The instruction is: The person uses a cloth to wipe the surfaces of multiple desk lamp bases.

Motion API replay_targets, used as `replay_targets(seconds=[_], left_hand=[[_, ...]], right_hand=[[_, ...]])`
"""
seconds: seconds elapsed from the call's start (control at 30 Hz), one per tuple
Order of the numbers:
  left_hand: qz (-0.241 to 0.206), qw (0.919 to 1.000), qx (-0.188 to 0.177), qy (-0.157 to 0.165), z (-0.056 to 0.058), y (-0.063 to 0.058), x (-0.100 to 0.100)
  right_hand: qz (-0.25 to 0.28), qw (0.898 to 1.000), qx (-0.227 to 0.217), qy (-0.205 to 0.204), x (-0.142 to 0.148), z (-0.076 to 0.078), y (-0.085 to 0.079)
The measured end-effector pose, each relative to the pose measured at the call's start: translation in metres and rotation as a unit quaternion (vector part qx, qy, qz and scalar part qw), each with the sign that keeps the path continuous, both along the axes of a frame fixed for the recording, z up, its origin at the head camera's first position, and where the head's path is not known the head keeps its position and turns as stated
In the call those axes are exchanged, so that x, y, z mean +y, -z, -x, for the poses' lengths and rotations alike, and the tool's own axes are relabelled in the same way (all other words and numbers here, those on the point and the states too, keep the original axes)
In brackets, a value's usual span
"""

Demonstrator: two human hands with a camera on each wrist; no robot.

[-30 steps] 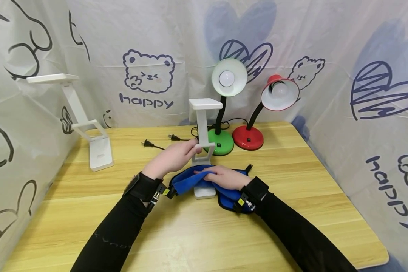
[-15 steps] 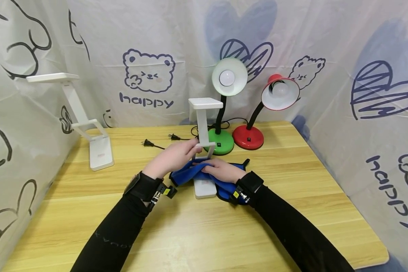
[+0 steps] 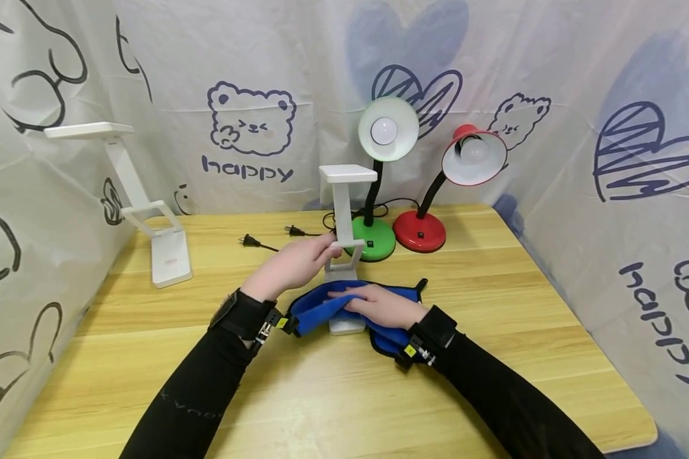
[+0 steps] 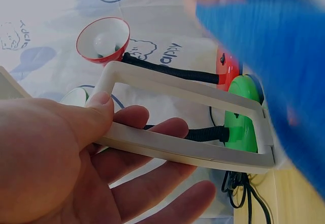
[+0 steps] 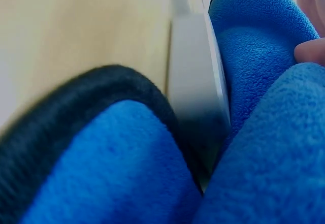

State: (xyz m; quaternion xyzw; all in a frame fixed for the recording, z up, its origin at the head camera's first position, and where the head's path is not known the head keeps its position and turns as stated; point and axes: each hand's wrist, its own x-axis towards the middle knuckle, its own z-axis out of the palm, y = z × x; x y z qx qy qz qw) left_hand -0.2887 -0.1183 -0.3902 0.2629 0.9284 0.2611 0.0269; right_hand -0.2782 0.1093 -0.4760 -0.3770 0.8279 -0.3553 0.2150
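A white desk lamp (image 3: 342, 210) with a flat head stands mid-table. My left hand (image 3: 291, 266) grips its frame; in the left wrist view the thumb lies on one bar of the white frame (image 4: 188, 89), with fingers behind and below it. Over the lamp's base (image 3: 347, 328) lies a blue cloth (image 3: 316, 312) with black edging, held by my right hand (image 3: 386, 307) at a raised fold. The cloth hides most of the base and some of the right fingers. In the right wrist view the blue cloth (image 5: 259, 82) lies along the white base (image 5: 195, 71).
Behind stand a green lamp (image 3: 373, 239) and a red lamp (image 3: 419, 231) with gooseneck stems. Two black plugs (image 3: 249, 240) lie left of them. Another white lamp (image 3: 171, 255) stands far left. Printed curtains (image 3: 252, 51) border the wooden table (image 3: 494, 306).
My right hand and the cloth slid away from me along the lamp's base, then back toward me. The left hand and the lamp stayed in place.
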Motion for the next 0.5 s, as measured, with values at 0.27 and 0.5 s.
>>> replay_targets(seconds=[0.27,0.5], left_hand=[[-0.001,1.0000,-0.007,-0.004,0.000,0.000,-0.001],[-0.001,0.9999,-0.012,-0.006,-0.001,-0.001,-0.001]], right_hand=[[-0.002,0.999,-0.011,-0.033,0.013,-0.036,-0.003],[-0.001,0.998,-0.018,-0.054,0.020,-0.045,-0.003]])
